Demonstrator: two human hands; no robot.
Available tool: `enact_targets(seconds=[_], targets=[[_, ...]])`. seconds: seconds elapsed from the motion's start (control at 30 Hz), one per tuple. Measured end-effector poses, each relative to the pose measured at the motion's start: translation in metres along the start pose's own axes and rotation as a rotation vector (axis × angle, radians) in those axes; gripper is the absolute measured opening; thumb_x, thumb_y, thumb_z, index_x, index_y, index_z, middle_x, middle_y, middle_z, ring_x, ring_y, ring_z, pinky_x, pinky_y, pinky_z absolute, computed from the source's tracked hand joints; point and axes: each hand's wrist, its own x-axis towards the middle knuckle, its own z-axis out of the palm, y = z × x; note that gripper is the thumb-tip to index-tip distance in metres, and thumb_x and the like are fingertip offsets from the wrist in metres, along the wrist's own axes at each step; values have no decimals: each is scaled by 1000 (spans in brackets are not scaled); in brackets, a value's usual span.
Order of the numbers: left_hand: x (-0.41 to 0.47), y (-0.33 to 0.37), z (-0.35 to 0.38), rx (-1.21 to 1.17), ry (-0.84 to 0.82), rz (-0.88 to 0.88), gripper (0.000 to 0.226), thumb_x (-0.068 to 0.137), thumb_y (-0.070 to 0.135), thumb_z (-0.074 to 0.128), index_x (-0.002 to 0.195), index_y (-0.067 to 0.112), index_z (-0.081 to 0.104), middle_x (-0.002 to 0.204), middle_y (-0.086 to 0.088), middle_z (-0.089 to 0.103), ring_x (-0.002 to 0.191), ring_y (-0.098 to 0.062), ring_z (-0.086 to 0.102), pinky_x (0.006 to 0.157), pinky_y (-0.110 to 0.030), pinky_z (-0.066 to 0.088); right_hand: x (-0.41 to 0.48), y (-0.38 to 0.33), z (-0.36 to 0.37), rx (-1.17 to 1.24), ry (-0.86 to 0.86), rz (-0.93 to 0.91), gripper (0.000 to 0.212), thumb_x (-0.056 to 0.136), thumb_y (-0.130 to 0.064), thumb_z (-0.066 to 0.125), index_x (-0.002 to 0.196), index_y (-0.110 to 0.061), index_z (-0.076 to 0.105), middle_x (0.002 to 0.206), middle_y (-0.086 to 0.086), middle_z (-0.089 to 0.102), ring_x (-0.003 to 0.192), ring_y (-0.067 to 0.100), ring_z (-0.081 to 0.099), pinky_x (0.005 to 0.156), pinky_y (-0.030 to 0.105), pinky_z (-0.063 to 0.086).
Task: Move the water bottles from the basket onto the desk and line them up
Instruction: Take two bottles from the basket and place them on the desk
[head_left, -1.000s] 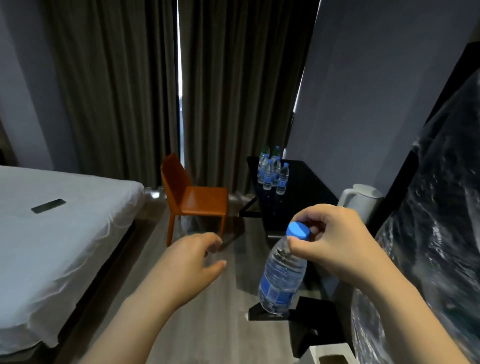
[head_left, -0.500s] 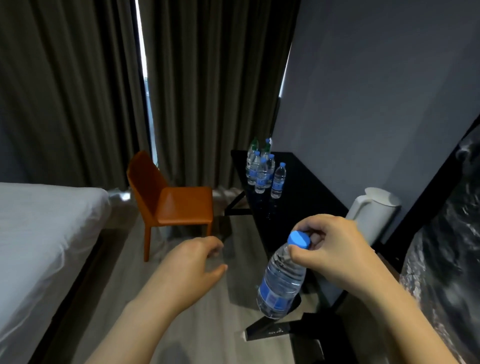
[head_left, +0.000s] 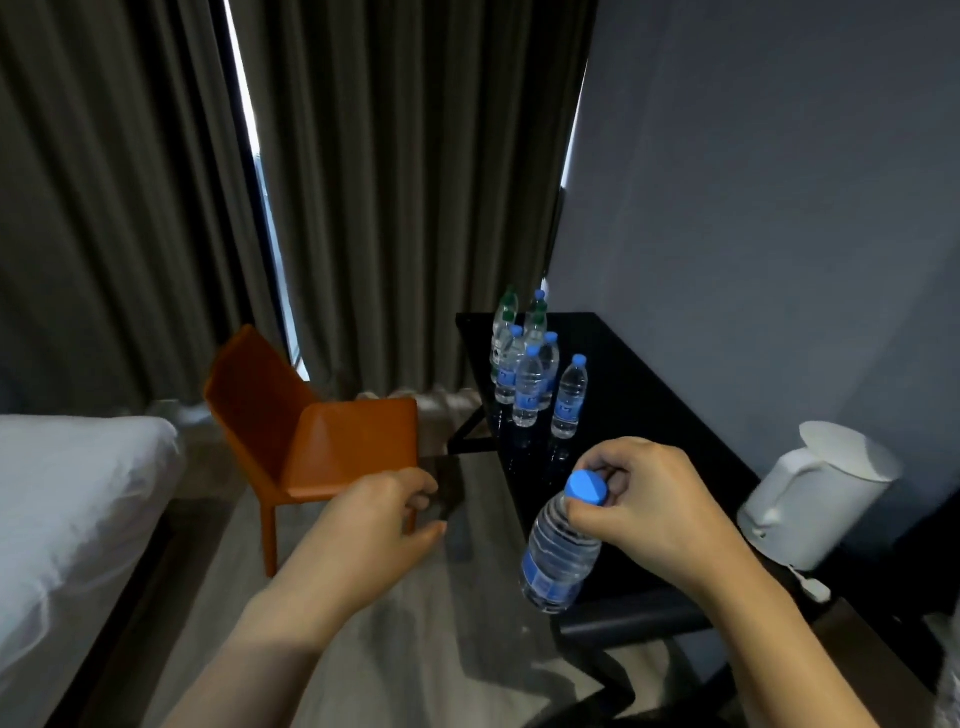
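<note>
My right hand (head_left: 649, 512) pinches a clear water bottle (head_left: 558, 564) by its neck just under the blue cap; the bottle hangs tilted in the air beside the near end of the black desk (head_left: 649, 395). My left hand (head_left: 371, 525) floats to the left of it over the floor, fingers loosely curled, holding nothing. Several water bottles (head_left: 530, 364) with blue and green caps stand grouped at the far end of the desk. The basket is out of view.
A white electric kettle (head_left: 815, 493) stands on the desk near the wall at right. An orange chair (head_left: 317, 431) stands left of the desk. A white bed (head_left: 67, 499) fills the left side. Dark curtains hang behind.
The view has swung right and moved closer to the desk. My right hand still carries the bottle by its neck; my left hand stays loosely curled beside it.
</note>
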Motion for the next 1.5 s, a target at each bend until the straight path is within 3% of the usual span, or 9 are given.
enact_targets(seconds=[0.13, 0.37, 0.57, 0.7, 0.9, 1.1, 1.4, 1.5], targets=[[59, -18, 7, -14, -37, 18, 34, 85, 34, 65, 118, 28, 60, 106, 14, 64, 99, 2, 58, 87, -17, 49, 49, 16, 18, 23, -29, 64, 16, 60, -29, 74, 73, -24, 66, 74, -8, 61, 57, 5, 57, 54, 22, 50], [172, -68, 17, -40, -159, 16, 33, 84, 29, 67, 116, 22, 60, 106, 6, 65, 101, -7, 61, 89, -25, 50, 137, 36, 54, 24, 9, 147, 13, 63, -24, 76, 71, -22, 66, 63, -10, 58, 55, -2, 54, 50, 13, 43], [265, -105, 6, -8, -217, 80, 35, 84, 32, 66, 116, 20, 60, 112, 4, 66, 101, -11, 62, 89, -29, 51, 208, 39, 85, -2, 48, 254, 14, 63, -23, 73, 73, -22, 64, 71, -7, 61, 58, 1, 56, 51, 16, 45], [318, -132, 5, -1, -284, 129, 30, 84, 27, 64, 108, 9, 62, 103, -5, 69, 94, -17, 63, 84, -33, 50, 251, 45, 107, -19, 82, 332, 17, 64, -21, 76, 76, -25, 64, 77, -9, 61, 60, 4, 57, 54, 19, 49], [379, -159, 20, -26, -381, 163, 40, 85, 29, 65, 124, 19, 56, 115, 0, 64, 107, -13, 59, 93, -30, 48, 302, 66, 129, -3, 54, 448, 17, 67, -20, 77, 77, -26, 64, 73, -8, 61, 55, 0, 55, 51, 15, 45], [438, -177, 46, 1, -443, 132, 43, 86, 33, 64, 127, 23, 53, 116, 2, 62, 106, -13, 58, 93, -33, 49, 347, 107, 148, 8, 105, 541, 17, 66, -17, 77, 75, -24, 64, 73, -5, 64, 61, 7, 61, 55, 24, 53], [529, -182, 86, 100, -518, 212, 33, 86, 30, 63, 116, 17, 60, 109, 1, 65, 100, -14, 61, 87, -32, 51, 396, 193, 171, 34, 95, 647, 23, 67, -18, 78, 79, -27, 61, 82, -2, 61, 68, 8, 60, 56, 19, 43], [549, -180, 100, 103, -550, 221, 40, 86, 30, 63, 124, 19, 56, 115, 2, 64, 106, -13, 59, 91, -29, 49, 404, 211, 175, -1, 78, 662, 22, 68, -15, 78, 82, -22, 62, 85, -3, 59, 70, 5, 58, 57, 16, 41]])
